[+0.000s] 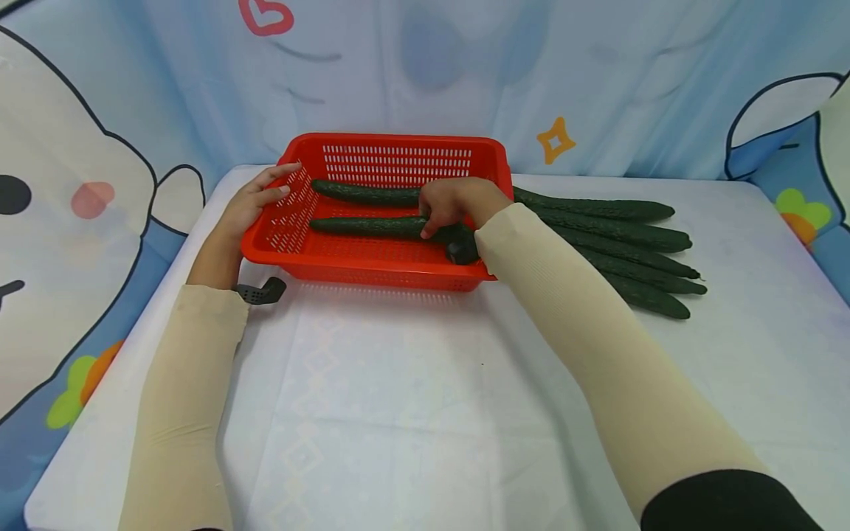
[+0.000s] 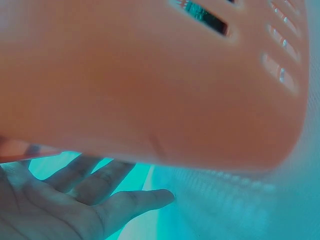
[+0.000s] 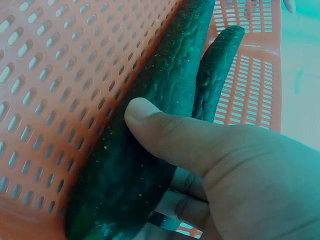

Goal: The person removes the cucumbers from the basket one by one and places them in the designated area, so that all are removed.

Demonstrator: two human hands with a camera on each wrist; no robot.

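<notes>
A red slotted plastic basket [image 1: 372,274] stands on the table and holds two dark green cucumbers lying lengthwise. My right hand [image 1: 454,206] reaches over its right side and grips the nearer cucumber [image 1: 365,226]. In the right wrist view the thumb [image 3: 155,125] lies across that cucumber [image 3: 165,75], with the fingers partly hidden beneath it. Farther back in the basket lies the second cucumber [image 1: 358,194], its right part hidden behind the hand. My left hand [image 1: 255,199] rests at the basket's left rim, fingers extended; the left wrist view shows the palm [image 2: 55,210] beside the basket wall.
Several more cucumbers [image 1: 637,236] lie side by side on the table right of the basket, partly behind the right forearm. A white cloth [image 1: 385,413] covers the table. Behind it hangs a light blue printed curtain [image 1: 451,74]. A black device [image 1: 262,290] sits at the left wrist.
</notes>
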